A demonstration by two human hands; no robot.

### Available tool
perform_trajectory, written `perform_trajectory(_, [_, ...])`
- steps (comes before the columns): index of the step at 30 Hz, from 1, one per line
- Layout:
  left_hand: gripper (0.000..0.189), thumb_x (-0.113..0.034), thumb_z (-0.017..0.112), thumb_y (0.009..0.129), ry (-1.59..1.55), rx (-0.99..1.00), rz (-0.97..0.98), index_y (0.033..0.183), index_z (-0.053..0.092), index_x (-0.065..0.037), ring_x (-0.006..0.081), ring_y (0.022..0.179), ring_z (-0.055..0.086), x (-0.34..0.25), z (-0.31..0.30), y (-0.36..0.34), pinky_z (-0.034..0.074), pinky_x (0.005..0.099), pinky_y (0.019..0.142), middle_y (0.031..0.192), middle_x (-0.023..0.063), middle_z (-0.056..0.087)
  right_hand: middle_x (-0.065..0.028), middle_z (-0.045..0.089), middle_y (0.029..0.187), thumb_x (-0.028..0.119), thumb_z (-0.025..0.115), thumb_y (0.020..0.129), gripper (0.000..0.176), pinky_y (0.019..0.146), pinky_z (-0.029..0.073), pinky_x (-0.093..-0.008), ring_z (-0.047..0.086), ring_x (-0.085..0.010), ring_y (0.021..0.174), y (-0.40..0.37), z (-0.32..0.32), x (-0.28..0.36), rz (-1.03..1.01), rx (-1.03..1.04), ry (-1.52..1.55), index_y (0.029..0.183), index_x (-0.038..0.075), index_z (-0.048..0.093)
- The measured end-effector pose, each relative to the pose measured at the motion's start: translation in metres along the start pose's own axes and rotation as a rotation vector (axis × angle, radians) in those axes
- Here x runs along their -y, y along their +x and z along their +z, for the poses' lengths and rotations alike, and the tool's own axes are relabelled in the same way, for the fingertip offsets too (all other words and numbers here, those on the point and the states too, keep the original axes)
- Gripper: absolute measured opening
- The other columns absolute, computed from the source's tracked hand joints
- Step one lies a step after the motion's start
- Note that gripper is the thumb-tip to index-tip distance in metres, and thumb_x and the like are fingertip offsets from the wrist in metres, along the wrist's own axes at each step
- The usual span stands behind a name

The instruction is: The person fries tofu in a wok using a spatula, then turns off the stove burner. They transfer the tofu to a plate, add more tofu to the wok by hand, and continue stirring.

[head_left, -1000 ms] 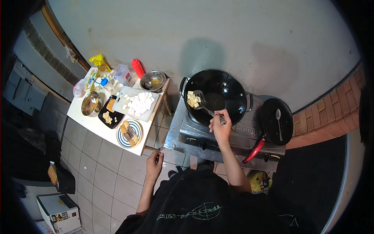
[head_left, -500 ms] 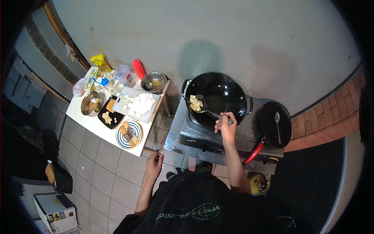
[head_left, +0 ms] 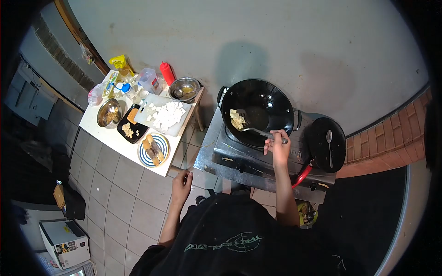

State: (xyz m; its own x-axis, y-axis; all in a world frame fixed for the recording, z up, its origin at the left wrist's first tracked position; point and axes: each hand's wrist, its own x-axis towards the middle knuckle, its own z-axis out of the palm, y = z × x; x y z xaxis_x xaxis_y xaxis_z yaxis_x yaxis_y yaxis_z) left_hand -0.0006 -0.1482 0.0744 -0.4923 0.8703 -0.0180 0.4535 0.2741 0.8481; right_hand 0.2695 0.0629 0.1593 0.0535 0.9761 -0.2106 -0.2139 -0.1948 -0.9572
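Observation:
My right hand (head_left: 277, 143) is closed round the handle of a metal spatula (head_left: 258, 132), whose slotted head rests inside the black wok (head_left: 269, 99). Pale yellowish cubes (head_left: 237, 119) lie against the wok's left side, beside the spatula head. The wok sits on a metal gas stove (head_left: 230, 158). My left hand (head_left: 182, 181) hangs near the table's front corner, fingers curled together; whether anything small is between them cannot be made out.
Right of the wok, a black pan (head_left: 322, 138) with a red handle holds a spoon (head_left: 329, 149). On the left table (head_left: 96, 133) are white cubes (head_left: 165, 115) on a board, a striped plate (head_left: 164, 143), a black tray, metal bowls and a red bottle (head_left: 167, 72).
My right hand and the spatula have shifted slightly to the right, and the cubes in the wok lie a bit differently. The whole view has moved slightly.

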Motion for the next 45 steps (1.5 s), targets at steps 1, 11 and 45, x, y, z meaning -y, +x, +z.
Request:
perform_trajectory(1, [0.021,-0.018,0.063,0.093,0.002,0.000,-0.005,0.086,0.061,0.002,0.0155,0.049,0.048,0.001,0.001,0.001,0.037,0.0326,0.048,0.065,0.0123,0.057,-0.0108,0.057,0.064,0.015,0.046,0.098,0.016,0.035,0.041,-0.0288,0.054,-0.0155,0.043,0.000,-0.001,0.004,-0.010,-0.006,0.001,0.096,0.001,0.054])
perform_trajectory(11, [0.023,-0.022,0.062,0.093,0.080,-0.150,-0.006,0.089,0.063,0.000,0.0219,0.056,0.054,-0.001,-0.012,0.006,0.043,0.0350,0.055,0.071,0.0139,0.061,-0.0102,0.055,0.061,0.012,0.044,0.094,0.019,0.034,0.038,-0.0248,0.051,-0.0128,0.040,-0.002,-0.009,0.059,-0.195,0.092,-0.079,0.091,0.000,0.058])
perform_trajectory(45, [0.026,-0.023,0.059,0.097,0.057,-0.079,-0.225,0.084,0.061,0.000,0.0072,0.057,0.041,0.169,-0.256,0.076,0.035,0.0275,0.052,0.061,0.0002,0.049,-0.0092,0.057,0.061,0.021,0.054,0.095,0.022,0.033,0.038,-0.0275,0.052,-0.0157,0.041,-0.080,0.256,-0.048,0.021,0.256,-0.071,0.092,-0.001,0.059])
